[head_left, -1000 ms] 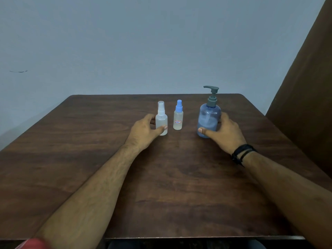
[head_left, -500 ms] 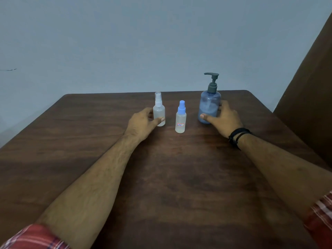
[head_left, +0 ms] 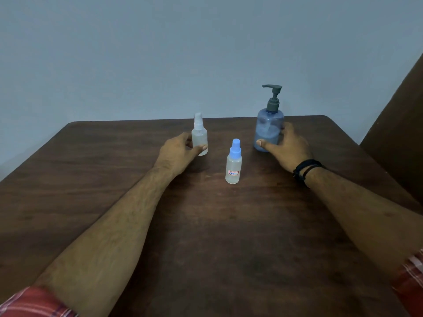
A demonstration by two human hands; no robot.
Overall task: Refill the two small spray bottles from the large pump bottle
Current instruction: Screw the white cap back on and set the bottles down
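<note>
The left hand (head_left: 177, 154) gripped the clear plastic spray bottle (head_left: 199, 138); the right hand (head_left: 286, 149) gripped the smooth, probably heavier blue pump bottle (head_left: 268, 131) low on its body.

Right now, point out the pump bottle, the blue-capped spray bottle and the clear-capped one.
pump bottle (head_left: 268, 131), head view, on its blue body.
blue-capped spray bottle (head_left: 233, 167), head view, on its clear body.
clear-capped spray bottle (head_left: 199, 136), head view, on its body.

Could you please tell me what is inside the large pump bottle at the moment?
Through the tinted wall of the pump bottle a dip tube shows faintly. Any liquid level is unclear, and the right hand gripping it covers its lower right side.
</note>
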